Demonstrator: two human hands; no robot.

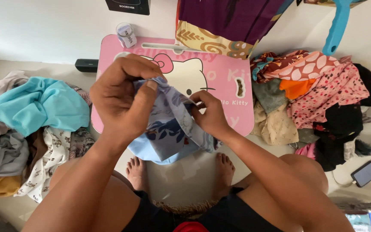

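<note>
Both the left hand (123, 101) and the right hand (211, 116) pinch with closed fingers a light-blue floral cloth (172, 129) above the pink lap table (232, 73), folding seemingly just begun, clothes piles (318, 94) unsorted.

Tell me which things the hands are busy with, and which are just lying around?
Busy with:
left hand, right hand, blue leaf-print cloth, pink lap table

Lying around:
turquoise cloth, pink spotted cloth, phone, small jar
</note>
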